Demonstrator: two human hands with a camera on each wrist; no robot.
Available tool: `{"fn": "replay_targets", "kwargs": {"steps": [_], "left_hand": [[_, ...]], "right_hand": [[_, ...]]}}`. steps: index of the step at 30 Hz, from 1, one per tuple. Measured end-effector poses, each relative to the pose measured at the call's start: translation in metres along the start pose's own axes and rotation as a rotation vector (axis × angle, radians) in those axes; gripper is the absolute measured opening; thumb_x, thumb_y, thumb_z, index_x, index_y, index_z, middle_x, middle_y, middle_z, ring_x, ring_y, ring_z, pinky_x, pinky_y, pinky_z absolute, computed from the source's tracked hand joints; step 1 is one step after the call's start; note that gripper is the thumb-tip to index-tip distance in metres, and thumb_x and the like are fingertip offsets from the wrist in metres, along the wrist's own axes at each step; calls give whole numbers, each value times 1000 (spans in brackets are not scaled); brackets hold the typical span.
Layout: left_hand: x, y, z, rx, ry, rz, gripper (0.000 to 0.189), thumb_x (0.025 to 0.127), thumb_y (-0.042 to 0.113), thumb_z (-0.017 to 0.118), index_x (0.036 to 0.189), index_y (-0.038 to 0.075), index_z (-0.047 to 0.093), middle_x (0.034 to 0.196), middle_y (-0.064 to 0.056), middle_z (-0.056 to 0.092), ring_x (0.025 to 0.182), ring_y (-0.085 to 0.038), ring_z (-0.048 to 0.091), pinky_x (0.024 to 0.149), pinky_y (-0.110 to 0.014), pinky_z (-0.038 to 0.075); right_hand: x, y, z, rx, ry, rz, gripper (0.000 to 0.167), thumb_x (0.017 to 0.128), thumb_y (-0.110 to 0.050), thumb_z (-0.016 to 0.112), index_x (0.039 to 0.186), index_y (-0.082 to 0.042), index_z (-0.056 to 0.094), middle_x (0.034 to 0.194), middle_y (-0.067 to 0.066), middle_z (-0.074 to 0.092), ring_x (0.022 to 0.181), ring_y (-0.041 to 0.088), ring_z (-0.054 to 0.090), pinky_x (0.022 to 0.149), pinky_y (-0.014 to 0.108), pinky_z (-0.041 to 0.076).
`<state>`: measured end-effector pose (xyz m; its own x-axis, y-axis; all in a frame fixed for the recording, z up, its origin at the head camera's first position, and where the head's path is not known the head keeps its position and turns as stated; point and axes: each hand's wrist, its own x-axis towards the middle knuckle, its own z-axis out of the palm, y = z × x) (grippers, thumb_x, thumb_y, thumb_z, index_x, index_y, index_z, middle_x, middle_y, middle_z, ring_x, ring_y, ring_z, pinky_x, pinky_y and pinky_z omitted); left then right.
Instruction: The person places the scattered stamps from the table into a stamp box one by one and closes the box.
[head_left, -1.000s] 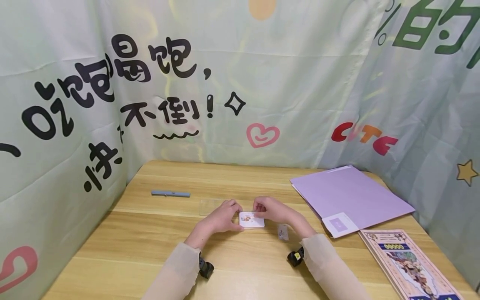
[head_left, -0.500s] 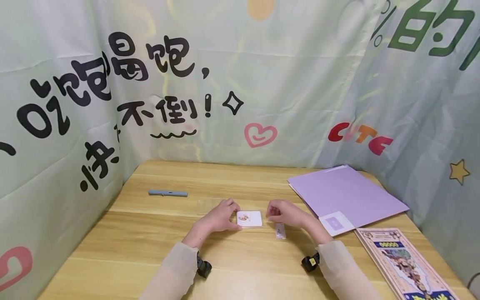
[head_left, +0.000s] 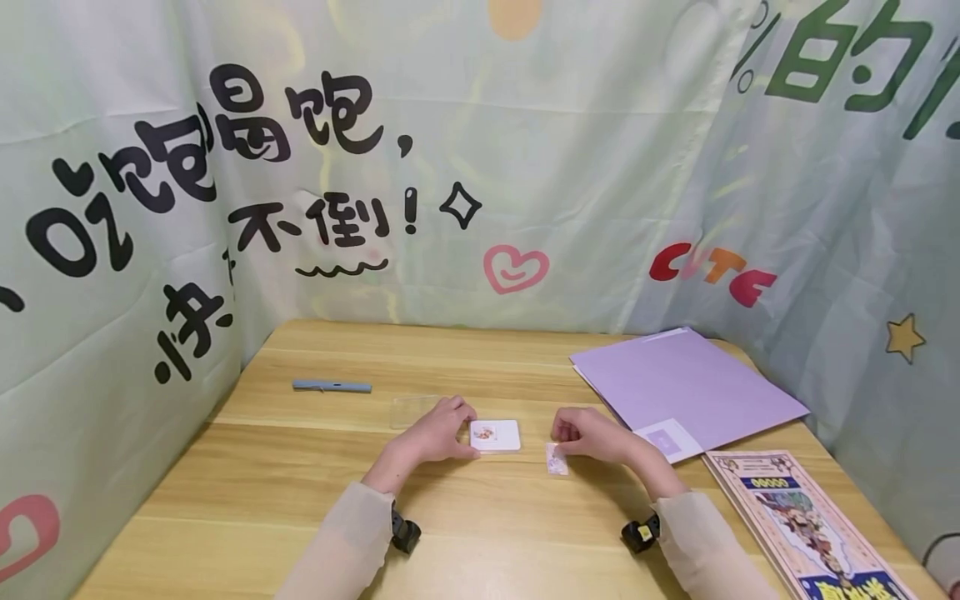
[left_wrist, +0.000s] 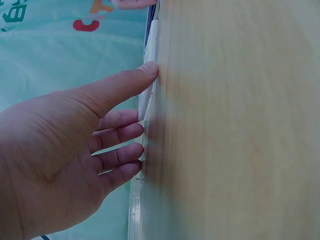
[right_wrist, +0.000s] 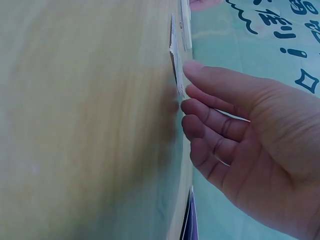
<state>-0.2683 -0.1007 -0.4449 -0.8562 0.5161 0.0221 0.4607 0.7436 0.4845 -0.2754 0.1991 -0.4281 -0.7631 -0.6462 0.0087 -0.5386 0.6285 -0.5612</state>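
My left hand (head_left: pixel 437 433) holds the left end of a white stack of cards (head_left: pixel 504 435) flat on the table. Its thumb lies at the near edge, as the left wrist view (left_wrist: pixel 148 97) also shows, with fingers at the far side. A small colourful picture (head_left: pixel 485 433) marks the top card's left half. To the right lies a small printed slip (head_left: pixel 557 460), with my right hand (head_left: pixel 596 435) at its upper right edge. In the right wrist view, the thumb and loosely bent fingers of the right hand (right_wrist: pixel 235 120) are right beside that slip (right_wrist: pixel 176 62), gripping nothing.
A clear plastic case (head_left: pixel 411 411) lies partly behind the left hand. Further left is a blue pen (head_left: pixel 332 386). On the right are a purple folder (head_left: pixel 697 379) with a pale label (head_left: pixel 670 442) and a pink illustrated book (head_left: pixel 798 521). Printed curtain (head_left: pixel 450 125) surrounds the table.
My right hand has left the top of the card stack and moved right to the small printed slip. The left hand has stayed on the stack. The head view has shifted slightly.
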Motion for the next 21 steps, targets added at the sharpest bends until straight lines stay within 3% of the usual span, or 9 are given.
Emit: {"fn": "replay_targets", "kwargs": {"steps": [21], "left_hand": [[-2,1,0,7,-1,-10,51,80,29,81,120,4,59,119,-8,54,112,-25,49,102,-43,45]], "right_hand": [[-1,3,3,-1,-17,25,18,84,-9,75,88,-7,58,79,0,59,71,2,49,64,19,44]]}}
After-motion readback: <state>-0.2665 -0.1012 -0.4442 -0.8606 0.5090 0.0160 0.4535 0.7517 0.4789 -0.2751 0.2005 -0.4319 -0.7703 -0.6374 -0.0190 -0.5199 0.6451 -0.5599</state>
